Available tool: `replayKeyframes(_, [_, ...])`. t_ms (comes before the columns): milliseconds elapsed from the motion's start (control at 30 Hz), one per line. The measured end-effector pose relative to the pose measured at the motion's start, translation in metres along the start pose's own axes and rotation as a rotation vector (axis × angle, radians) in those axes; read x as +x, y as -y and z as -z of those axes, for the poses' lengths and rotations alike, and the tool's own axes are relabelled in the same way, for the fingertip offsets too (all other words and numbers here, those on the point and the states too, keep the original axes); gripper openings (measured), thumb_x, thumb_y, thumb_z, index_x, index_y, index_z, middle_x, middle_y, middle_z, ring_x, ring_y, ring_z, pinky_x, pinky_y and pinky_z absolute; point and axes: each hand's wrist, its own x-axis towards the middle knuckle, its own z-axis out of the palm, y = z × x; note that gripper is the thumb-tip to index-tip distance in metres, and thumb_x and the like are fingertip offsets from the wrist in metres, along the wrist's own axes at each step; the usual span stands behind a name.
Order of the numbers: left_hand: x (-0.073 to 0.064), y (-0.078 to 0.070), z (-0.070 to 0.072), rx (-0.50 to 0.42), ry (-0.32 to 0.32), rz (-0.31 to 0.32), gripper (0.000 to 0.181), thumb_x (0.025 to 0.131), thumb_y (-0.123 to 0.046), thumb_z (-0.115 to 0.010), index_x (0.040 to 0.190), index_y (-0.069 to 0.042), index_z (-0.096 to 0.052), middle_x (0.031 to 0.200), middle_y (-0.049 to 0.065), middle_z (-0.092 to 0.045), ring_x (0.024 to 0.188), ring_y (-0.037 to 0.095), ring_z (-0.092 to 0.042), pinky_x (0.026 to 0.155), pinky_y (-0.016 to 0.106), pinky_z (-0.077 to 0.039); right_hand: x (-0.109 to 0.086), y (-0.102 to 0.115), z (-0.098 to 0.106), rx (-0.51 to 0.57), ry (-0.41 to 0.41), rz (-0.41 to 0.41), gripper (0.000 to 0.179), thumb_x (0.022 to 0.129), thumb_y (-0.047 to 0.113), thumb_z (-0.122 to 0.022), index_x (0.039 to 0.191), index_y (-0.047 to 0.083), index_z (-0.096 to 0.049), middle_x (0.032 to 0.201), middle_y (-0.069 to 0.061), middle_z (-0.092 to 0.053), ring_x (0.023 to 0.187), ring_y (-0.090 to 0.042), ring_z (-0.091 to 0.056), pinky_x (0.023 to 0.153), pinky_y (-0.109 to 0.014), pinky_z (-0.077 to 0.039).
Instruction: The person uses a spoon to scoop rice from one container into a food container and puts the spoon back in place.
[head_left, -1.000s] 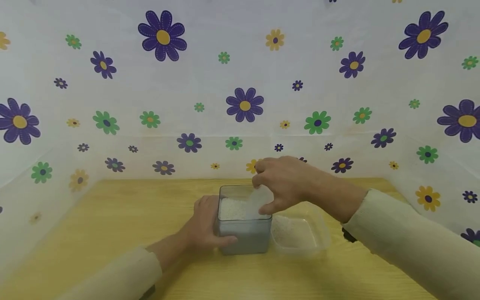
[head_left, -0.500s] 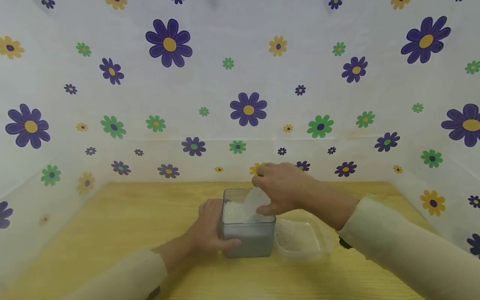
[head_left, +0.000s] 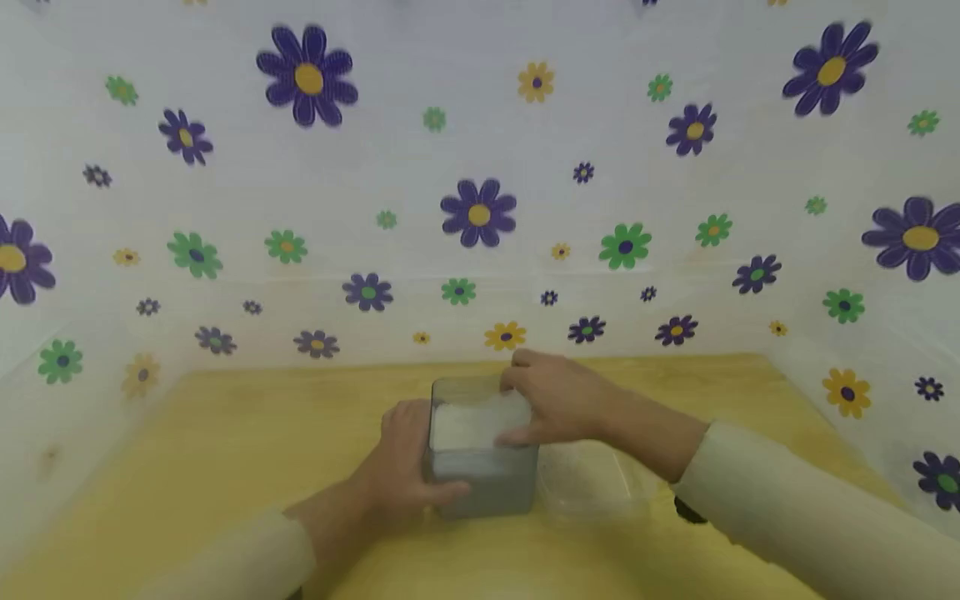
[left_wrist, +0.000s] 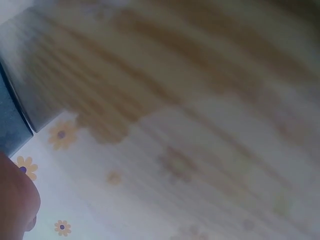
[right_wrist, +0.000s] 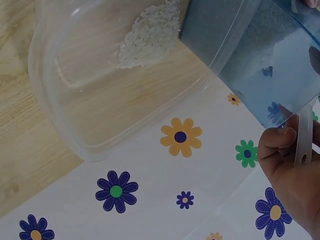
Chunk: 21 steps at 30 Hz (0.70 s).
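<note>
A translucent grey-blue square canister (head_left: 483,487) stands upright in the middle of the table, with white rice (head_left: 459,427) inside. My left hand (head_left: 401,458) holds the canister's left side, its thumb across the front face. Over the canister's right rim, my right hand (head_left: 558,396) grips a translucent plastic scoop (right_wrist: 303,135) by its handle, which has a small hole near the end. The scoop's head is down in the canister, largely hidden by the hand and blurred. Close at the right, a clear shallow plastic tub (head_left: 592,504) contains a small heap of rice (right_wrist: 150,37).
The wood-grain table (head_left: 262,442) extends to both sides of the canister. Behind it and along both sides rises a white sheet (head_left: 390,167) printed with purple, green and yellow flowers.
My right hand has lowered with the scoop, now closer to the canister's rim. My left hand keeps its hold on the canister. The head view has shifted slightly.
</note>
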Motion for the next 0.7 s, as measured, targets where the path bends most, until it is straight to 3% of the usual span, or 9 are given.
replayKeyframes(133, [0.001,-0.001,0.002,0.007,-0.005,0.000,0.089,0.072,-0.067,-0.072,0.135,-0.011,-0.042,0.120,0.003,-0.053,0.114,0.022,-0.042,0.099,0.052,-0.025,-0.002,0.001,-0.001,0.058,-0.042,-0.022,0.056,0.078,0.053,-0.079,0.110,0.008,-0.070,0.099,-0.002,-0.058,0.082,-0.011,-0.055,0.075,-0.027,-0.051])
replayKeyframes(233, [-0.001,-0.002,0.001,0.007,0.034,0.019,0.090,0.072,-0.064,-0.073,0.136,-0.010,-0.040,0.121,0.003,-0.052,0.114,0.022,-0.040,0.100,0.051,-0.024,-0.003,0.001,-0.003,0.095,-0.034,-0.032,0.055,0.079,0.052,-0.079,0.109,0.008,-0.071,0.097,-0.002,-0.058,0.081,-0.011,-0.053,0.073,-0.026,-0.049])
replayKeyframes(700, [-0.003,-0.008,0.005,0.016,0.044,0.021,0.088,0.073,-0.059,-0.074,0.137,-0.009,-0.040,0.123,0.005,-0.053,0.115,0.022,-0.042,0.098,0.051,-0.027,-0.005,0.006,-0.015,0.131,-0.126,-0.067,0.053,0.081,0.053,-0.076,0.111,0.009,-0.071,0.102,-0.001,-0.061,0.083,-0.011,-0.053,0.075,-0.028,-0.049])
